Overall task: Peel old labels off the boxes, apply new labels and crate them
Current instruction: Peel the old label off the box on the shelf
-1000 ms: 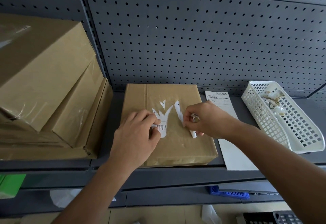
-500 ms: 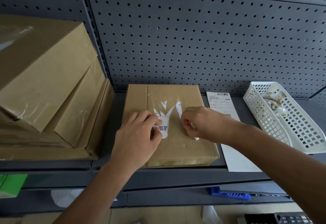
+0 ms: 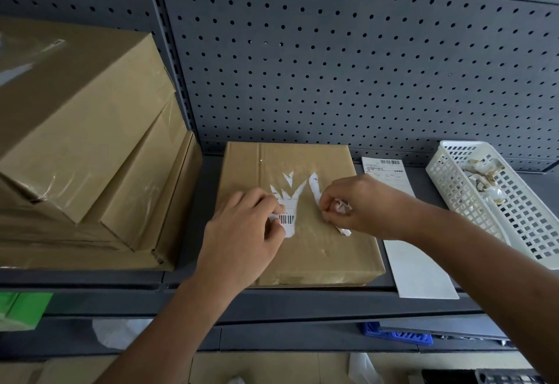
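A flat brown box lies on the grey shelf. Torn white remnants of its old label stick to the top, one piece showing a barcode. My left hand rests on the box with its fingertips curled onto the left edge of the label. My right hand pinches a peeled white strip at the label's right side and holds crumpled label scraps in its fingers. A sheet of new labels lies to the right of the box.
A stack of larger brown boxes fills the shelf's left side. A white perforated basket with peeled scraps stands at the right. Grey pegboard backs the shelf. Below are a green object and a blue crate.
My right hand shifted slightly and keeps working the strip at the label's right edge. The left hand stays put on the box.
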`<state>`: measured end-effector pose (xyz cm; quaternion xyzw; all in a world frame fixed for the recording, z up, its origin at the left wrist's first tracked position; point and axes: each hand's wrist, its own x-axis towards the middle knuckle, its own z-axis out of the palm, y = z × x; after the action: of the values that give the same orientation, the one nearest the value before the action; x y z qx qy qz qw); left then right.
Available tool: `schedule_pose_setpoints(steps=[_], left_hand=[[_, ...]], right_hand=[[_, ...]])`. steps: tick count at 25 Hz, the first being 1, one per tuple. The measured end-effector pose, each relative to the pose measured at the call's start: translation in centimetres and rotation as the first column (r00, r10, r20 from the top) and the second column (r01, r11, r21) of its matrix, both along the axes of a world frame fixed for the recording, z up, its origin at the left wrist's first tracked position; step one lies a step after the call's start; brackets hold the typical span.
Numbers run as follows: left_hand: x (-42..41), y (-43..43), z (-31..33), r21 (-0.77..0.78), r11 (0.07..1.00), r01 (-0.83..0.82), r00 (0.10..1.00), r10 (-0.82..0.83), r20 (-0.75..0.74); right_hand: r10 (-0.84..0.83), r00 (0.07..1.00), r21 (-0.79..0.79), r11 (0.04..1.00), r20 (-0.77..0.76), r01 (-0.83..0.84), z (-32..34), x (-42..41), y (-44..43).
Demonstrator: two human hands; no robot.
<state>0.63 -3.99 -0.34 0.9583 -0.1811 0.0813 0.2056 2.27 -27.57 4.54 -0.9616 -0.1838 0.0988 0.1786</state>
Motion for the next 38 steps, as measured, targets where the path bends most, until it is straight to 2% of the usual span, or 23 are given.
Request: schedule_pose_setpoints(steps=[7,11,16,23,29,33,38], left_hand=[[0.13,0.10,-0.10,0.014,1.000,0.007,1.000,-0.007,-0.001],[0.11,0.08,-0.11,0.003,1.000,0.012,1.000,-0.012,-0.006],[0.10,0.06,-0.08,-0.005,1.000,0.013,1.000,-0.013,0.003],[0.04,0.11,-0.10,-0.004,1.000,0.016,1.000,-0.016,-0.005],[0.08,0.06,-0.04,0.009,1.000,0.008,1.000,-0.008,0.001],[0.06,0.06,-0.04,0.004,1.000,0.011,1.000,-0.011,0.000],[0.00,0.08,-0.02,0.009,1.000,0.007,1.000,-0.007,0.005]], right_hand=[[-0.051,0.995,0.010,0.999,-0.084,0.052,0.67,0.47,0.39],[-0.100,0.995,0.049,0.994,-0.004,0.100,0.10,0.36,0.23],[-0.101,0.988,0.049,0.993,-0.118,0.108,0.71,0.15,0.00],[-0.176,0.979,0.088,0.979,-0.103,0.185,0.49,0.19,0.19],[-0.130,0.986,0.063,0.989,-0.102,0.137,0.76,0.16,0.35],[-0.202,0.977,0.090,0.974,-0.070,0.208,0.34,0.15,0.24],[-0.148,0.985,0.058,0.987,-0.085,0.153,0.46,0.09,0.27]])
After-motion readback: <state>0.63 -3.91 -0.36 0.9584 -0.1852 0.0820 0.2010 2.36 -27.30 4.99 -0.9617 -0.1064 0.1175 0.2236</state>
